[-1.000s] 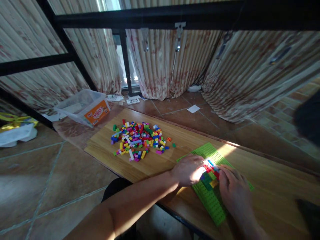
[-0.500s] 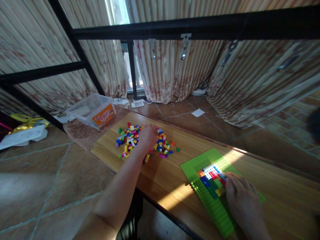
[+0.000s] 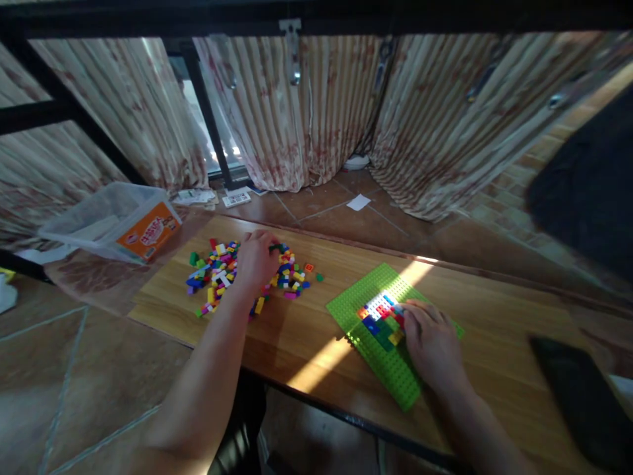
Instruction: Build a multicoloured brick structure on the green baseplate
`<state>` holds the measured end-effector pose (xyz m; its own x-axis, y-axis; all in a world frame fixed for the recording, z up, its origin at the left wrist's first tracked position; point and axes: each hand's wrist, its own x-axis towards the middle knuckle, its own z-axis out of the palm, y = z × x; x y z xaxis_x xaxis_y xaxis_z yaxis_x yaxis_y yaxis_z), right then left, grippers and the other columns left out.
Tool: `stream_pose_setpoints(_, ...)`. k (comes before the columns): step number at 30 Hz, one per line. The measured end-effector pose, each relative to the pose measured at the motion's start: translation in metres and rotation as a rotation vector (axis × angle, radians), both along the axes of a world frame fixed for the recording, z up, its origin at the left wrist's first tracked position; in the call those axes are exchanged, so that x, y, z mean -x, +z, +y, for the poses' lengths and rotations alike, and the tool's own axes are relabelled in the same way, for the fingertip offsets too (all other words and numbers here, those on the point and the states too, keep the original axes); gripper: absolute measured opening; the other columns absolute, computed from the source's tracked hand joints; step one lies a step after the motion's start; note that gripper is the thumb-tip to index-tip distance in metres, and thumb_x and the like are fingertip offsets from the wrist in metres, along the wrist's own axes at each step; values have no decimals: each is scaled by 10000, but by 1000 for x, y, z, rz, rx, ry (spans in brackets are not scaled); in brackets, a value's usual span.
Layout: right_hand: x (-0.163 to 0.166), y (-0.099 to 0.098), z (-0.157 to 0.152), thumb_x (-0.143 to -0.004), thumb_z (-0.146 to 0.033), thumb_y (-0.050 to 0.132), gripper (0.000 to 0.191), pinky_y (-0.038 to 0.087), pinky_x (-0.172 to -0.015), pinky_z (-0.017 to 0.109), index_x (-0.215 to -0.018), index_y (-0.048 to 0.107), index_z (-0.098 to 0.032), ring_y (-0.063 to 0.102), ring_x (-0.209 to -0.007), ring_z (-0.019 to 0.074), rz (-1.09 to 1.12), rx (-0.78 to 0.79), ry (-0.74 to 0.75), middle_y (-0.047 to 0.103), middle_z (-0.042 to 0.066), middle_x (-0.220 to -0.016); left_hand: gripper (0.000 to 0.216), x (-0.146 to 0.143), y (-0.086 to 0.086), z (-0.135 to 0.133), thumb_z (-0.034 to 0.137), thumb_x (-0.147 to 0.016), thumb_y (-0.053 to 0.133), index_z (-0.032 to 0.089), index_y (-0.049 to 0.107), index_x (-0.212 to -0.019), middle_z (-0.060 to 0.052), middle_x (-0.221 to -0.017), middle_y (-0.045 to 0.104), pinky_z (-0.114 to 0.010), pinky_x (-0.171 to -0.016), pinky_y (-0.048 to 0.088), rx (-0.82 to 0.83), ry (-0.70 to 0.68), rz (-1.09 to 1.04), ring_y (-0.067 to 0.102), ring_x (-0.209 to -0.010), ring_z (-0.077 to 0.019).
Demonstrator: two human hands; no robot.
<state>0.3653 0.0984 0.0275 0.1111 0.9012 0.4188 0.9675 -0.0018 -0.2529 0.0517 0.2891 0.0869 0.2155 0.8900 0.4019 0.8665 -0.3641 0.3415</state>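
Note:
A green studded baseplate (image 3: 368, 366) lies on the wooden table (image 3: 306, 330). A small patch of white, red, blue, green and yellow bricks (image 3: 380, 315) is stuck to it. My right hand (image 3: 431, 342) rests on the plate, palm down, fingertips at the patch's right edge, fingers curled. My left hand (image 3: 256, 257) reaches out over the pile of loose coloured bricks (image 3: 217, 274) at the left, fingers bent down into the pile. Whether it holds a brick is hidden.
A clear plastic tub with an orange label (image 3: 148, 231) stands past the table's left end. A dark flat object (image 3: 583, 396) lies at the right edge. Black metal bars and striped curtains (image 3: 306, 112) stand behind. Papers (image 3: 359, 202) lie on the tiled floor.
My left hand left the baseplate and went left to the brick pile, where it stays. My right hand has stayed on the plate. The view has tilted down.

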Motion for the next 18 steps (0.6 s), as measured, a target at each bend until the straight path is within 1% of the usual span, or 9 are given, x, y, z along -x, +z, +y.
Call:
stream_pose_setpoints(2,2,3,0,-972,-282,388,297,442,-882,424,-1018,668,-193,584,-1025,251,17,13,-13,675,95,-1092,195,-10,2,-4,143,-789,521,153,663,-921,-86,-967,682,-366,-902,468,18,-77,-129,606,-954,-230)
stream_pose_setpoints(4,4,5,0,-976,-280,383,306,444,-886,419,-1022,672,-191,580,-1036,249,33,23,-25,673,94,-1103,167,-23,1,-12,172,-818,517,166,637,-934,-49,-898,677,-319,-824,485,101,-201,-258,618,-858,-188)
stream_pose_setpoints(7,6,8,1,-978,-276,386,306,442,-905,416,-1011,679,-190,576,-1046,244,53,26,-29,674,90,-1108,132,-49,-5,-32,222,-846,538,171,612,-943,-26,-865,670,-276,-758,482,274,-421,-468,622,-806,-152)
stream_pose_setpoints(9,7,9,1,-976,-273,393,302,442,-909,419,-1004,680,-185,574,-1044,244,60,27,-32,675,93,-1107,118,-67,-11,-47,243,-840,574,161,606,-919,-30,-859,664,-261,-737,482,410,-528,-646,621,-802,-142)
stream_pose_setpoints(11,8,9,1,-971,-268,402,292,445,-902,424,-997,681,-185,574,-1034,246,67,23,-33,676,98,-1101,123,-83,-16,-63,251,-833,592,151,605,-902,-21,-809,647,-245,-696,477,589,-624,-786,604,-741,-124)
stream_pose_setpoints(14,8,9,1,-961,-257,417,272,450,-898,433,-993,681,-197,578,-1026,249,89,10,-31,676,99,-1098,153,-100,-20,-80,254,-828,608,146,612,-937,2,-773,626,-227,-641,462,798,-706,-900,573,-649,-95)
stream_pose_setpoints(16,9,10,1,-958,-254,422,265,455,-899,440,-1004,677,-197,583,-1028,251,120,2,-44,675,101,-1097,154,-107,-22,-86,244,-817,620,145,623,-935,8,-772,622,-217,-620,450,858,-712,-936,558,-630,-86)
stream_pose_setpoints(18,12,13,0,-951,-272,448,248,459,-902,450,-1040,666,-198,588,-1034,258,158,-25,-61,671,105,-1102,138,-111,-23,-89,233,-805,626,142,636,-908,7,-766,624,-209,-612,441,875,-702,-952,549,-635,-85)
